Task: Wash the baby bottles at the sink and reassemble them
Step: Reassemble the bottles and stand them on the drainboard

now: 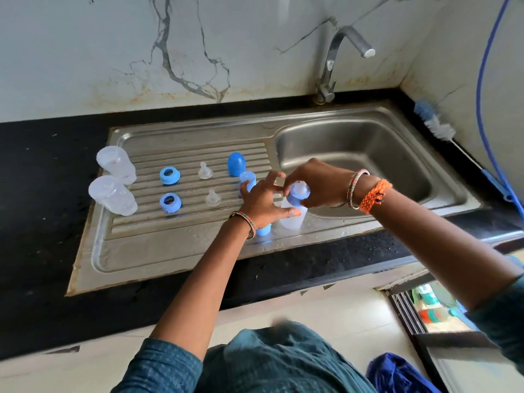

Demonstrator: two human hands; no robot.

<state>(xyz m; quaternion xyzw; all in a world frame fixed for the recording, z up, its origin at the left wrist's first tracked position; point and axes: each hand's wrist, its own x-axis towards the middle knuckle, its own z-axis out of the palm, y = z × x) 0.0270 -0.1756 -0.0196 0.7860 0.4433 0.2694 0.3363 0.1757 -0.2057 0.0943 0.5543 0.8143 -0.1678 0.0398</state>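
Your right hand (317, 182) grips the blue collar and teat (298, 194) on top of a clear bottle (295, 217) that stands upright, its long axis vertical and its teat up, on the wet front strip of the drainboard (170, 245), just left of the basin (368, 165). Your left hand (263, 199) rests against that bottle, thumb laid on its side and fingers spread loosely, clasping nothing that I can make out. A 2nd assembled bottle (247, 180) stands just behind that hand, and a blue part (263, 229) shows under your wrist.

On the ribbed area lie 2 blue rings (170, 175), 2 clear teats (204, 171) pointing up, and 1 blue cap (236, 164) standing dome up. 2 clear bottles (116, 165) lie on their sides at the left edge, overhanging onto the black counter (42, 194).

Bare steel lies along the front of the drainboard. The brush (436, 126) leans in the right corner, and the tap (337, 61) arches over the basin
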